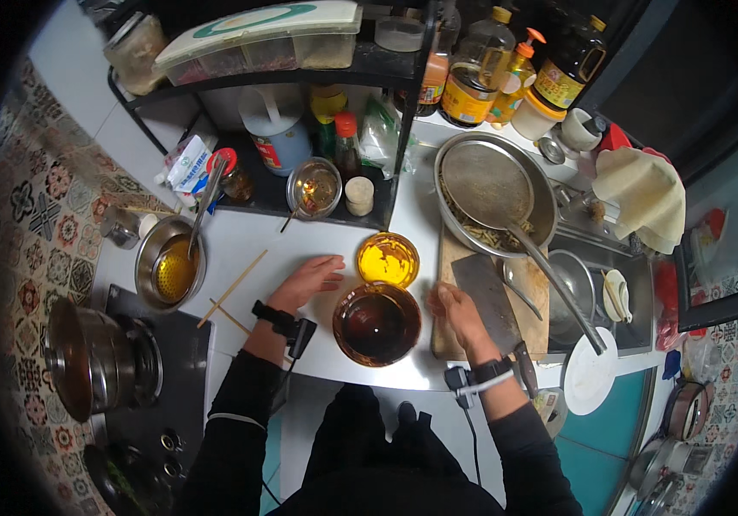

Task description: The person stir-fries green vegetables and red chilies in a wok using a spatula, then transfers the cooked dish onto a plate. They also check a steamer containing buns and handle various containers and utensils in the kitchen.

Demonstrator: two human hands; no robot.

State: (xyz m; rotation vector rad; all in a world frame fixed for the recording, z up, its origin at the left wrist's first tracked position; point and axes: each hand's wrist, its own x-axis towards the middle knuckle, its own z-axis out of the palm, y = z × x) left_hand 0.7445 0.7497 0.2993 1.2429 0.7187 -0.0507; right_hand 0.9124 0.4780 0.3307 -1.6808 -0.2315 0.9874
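Note:
A wide-mouthed round container (376,326) with dark, glossy liquid stands on the white counter in front of me, its inner wall stained brown. Just beyond it lies a round yellow lid (387,259) with dark smears inside. My left hand (309,280) hovers to the left of the container, empty, fingers extended. To the right, my right hand (458,313) is also empty, with its fingers loosely curved and apart, near the edge of a wooden cutting board (533,293). A cleaver (485,293) and a metal spoon (522,290) rest on that board.
A steel bowl (446,222) of chopped food holds a long-handled strainer (486,180). Chopsticks (233,287) and a bowl of oil with a ladle (171,264) are at left, near a pot (95,361) on the stove. A black shelf (246,205) stands behind; the sink (641,316) is right.

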